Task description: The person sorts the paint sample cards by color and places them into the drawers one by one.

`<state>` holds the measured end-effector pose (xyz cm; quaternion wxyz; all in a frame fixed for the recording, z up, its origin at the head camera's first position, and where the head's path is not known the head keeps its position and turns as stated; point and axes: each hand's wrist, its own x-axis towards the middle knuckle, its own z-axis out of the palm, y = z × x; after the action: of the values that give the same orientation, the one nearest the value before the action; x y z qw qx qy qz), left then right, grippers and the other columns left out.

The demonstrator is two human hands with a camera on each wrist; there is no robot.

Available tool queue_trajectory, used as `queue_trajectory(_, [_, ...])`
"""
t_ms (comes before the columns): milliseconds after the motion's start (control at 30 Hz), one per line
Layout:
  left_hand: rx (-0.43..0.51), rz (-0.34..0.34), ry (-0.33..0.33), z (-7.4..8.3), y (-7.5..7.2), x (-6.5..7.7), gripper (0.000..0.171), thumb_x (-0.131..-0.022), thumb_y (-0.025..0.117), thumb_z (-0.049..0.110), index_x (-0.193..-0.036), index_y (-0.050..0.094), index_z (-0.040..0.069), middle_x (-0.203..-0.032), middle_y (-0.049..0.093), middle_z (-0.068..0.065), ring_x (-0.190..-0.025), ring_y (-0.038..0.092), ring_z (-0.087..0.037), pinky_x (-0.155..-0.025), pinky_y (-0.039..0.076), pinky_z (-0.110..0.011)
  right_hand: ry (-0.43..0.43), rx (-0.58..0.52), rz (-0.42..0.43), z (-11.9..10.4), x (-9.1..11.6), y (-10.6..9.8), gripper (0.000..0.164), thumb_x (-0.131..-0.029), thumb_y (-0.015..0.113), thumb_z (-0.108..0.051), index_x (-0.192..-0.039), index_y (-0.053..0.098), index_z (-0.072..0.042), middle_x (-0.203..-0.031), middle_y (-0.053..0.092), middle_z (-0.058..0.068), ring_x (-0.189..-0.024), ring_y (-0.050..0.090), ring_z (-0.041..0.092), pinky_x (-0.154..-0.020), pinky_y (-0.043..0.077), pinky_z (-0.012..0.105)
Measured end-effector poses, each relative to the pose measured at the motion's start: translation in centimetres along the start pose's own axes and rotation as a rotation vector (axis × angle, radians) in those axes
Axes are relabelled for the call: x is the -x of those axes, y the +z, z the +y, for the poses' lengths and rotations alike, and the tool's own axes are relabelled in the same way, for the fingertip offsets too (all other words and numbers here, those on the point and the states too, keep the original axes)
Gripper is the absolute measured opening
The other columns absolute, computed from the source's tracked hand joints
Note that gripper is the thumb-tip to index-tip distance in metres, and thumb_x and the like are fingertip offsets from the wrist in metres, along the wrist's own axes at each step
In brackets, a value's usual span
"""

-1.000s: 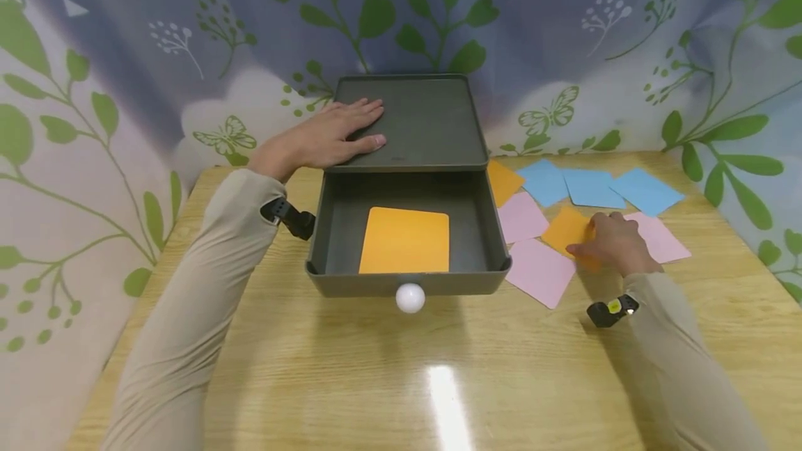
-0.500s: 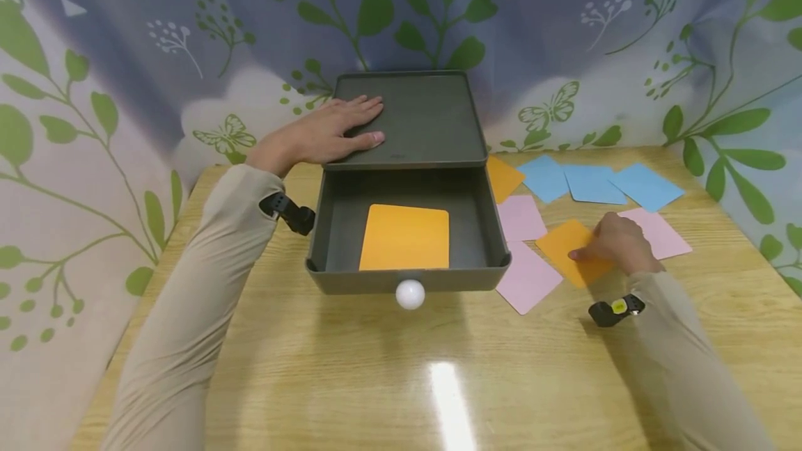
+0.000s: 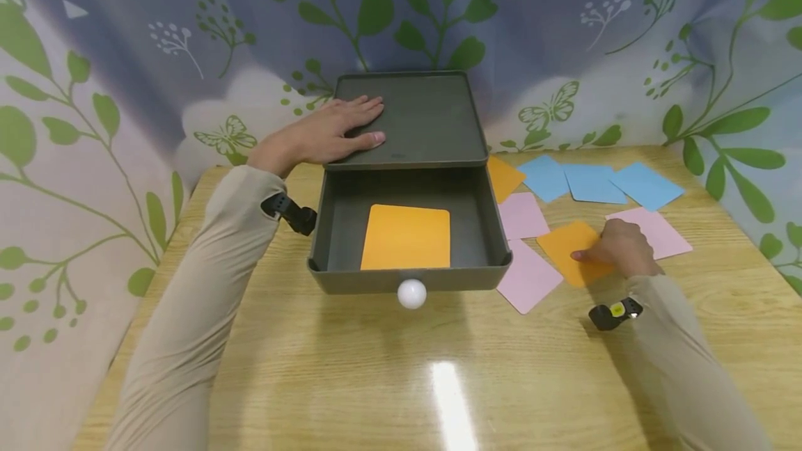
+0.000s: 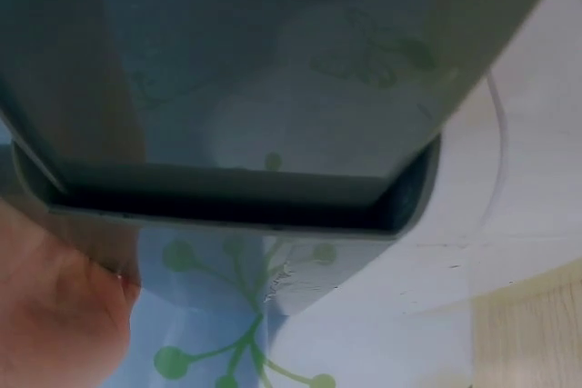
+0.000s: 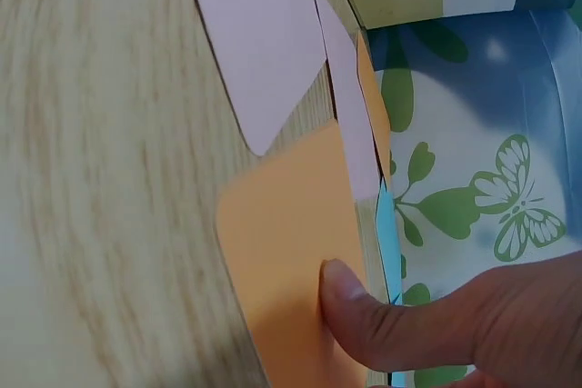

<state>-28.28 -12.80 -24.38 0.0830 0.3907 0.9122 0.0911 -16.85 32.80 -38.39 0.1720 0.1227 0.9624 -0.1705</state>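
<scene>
A dark grey drawer box [image 3: 407,120] stands with its drawer [image 3: 410,282] pulled out toward me. My left hand [image 3: 328,132] lies on the box top, fingers stretched out. In the left wrist view, part of that hand [image 4: 55,315] shows beside the dark drawer. One orange card [image 3: 407,239] lies inside the drawer, above a round white knob [image 3: 411,294]. On the right, my right hand [image 3: 620,248] pinches another orange card [image 3: 567,249] at its right side. The thumb [image 5: 350,293] rests on the card's face in the right wrist view; the other fingers are mostly hidden.
Around the held card lie pink cards, one nearer the drawer [image 3: 529,277] and one beyond my right hand [image 3: 658,232]. Several blue cards [image 3: 595,183] line the table's back edge. An orange card [image 3: 503,179] sits against the box. A patterned curtain [image 3: 551,33] hangs behind the wooden table [image 3: 351,367].
The orange card under my right hand has slid and turned slightly toward me. The pink card beside it has shifted left. My left hand stays on the box.
</scene>
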Motion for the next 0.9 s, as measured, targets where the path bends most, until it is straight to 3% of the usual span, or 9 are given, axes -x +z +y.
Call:
queue_trajectory(267, [-0.071,-0.024,-0.031,0.4,0.1,0.0,0.069,-0.104,0.03,0.048,-0.156,0.007,0.008,-0.162,0.003,-0.008,-0.148,0.001,-0.025,-0.118,0.0,-0.046,-0.033,0.009,0.043,-0.2,0.1,-0.1,0.055,-0.08,0.076,-0.034,-0.093,0.057,0.016,-0.086,0.051,0.027,-0.079,0.05,0.038,-0.061,0.048,0.046])
queue_trajectory(433, [-0.112,-0.049,-0.065,1.0,0.0,0.2,0.069,-0.105,0.026,0.049,-0.156,0.004,0.008,-0.162,0.0,-0.008,-0.148,-0.001,-0.025,-0.118,0.0,-0.046,-0.012,-0.002,0.017,-0.5,0.3,-0.1,0.051,-0.08,0.075,-0.03,-0.093,0.054,0.015,-0.081,0.05,0.022,-0.072,0.047,0.033,-0.058,0.047,0.042])
queue_trajectory(700, [-0.134,-0.105,-0.168,1.6,-0.3,0.4,0.076,-0.102,0.019,0.056,-0.154,-0.006,0.006,-0.16,-0.011,-0.01,-0.147,-0.011,-0.023,-0.118,-0.003,-0.042,-0.089,0.016,0.053,0.5,0.6,-0.1,0.048,-0.079,0.077,-0.031,-0.079,0.052,0.011,-0.075,0.048,0.017,-0.075,0.047,0.035,-0.066,0.045,0.043])
queue_trajectory(800, [-0.13,-0.108,-0.175,1.7,-0.3,0.4,0.076,-0.103,0.019,0.055,-0.153,-0.007,0.005,-0.16,-0.011,-0.011,-0.147,-0.012,-0.024,-0.118,-0.004,-0.042,-0.127,-0.03,0.035,1.3,0.7,-0.5,0.046,-0.081,0.075,-0.028,-0.086,0.055,0.013,-0.082,0.052,0.02,-0.078,0.05,0.035,-0.067,0.045,0.04])
queue_trajectory(900, [-0.129,-0.108,-0.174,1.9,-0.3,0.4,0.075,-0.103,0.019,0.054,-0.153,-0.007,0.004,-0.16,-0.011,-0.013,-0.147,-0.012,-0.025,-0.118,-0.005,-0.042,-0.148,-0.177,-0.043,2.2,0.9,-1.4,0.039,-0.087,0.07,-0.018,-0.098,0.053,0.015,-0.089,0.057,0.019,-0.078,0.057,0.029,-0.069,0.051,0.036])
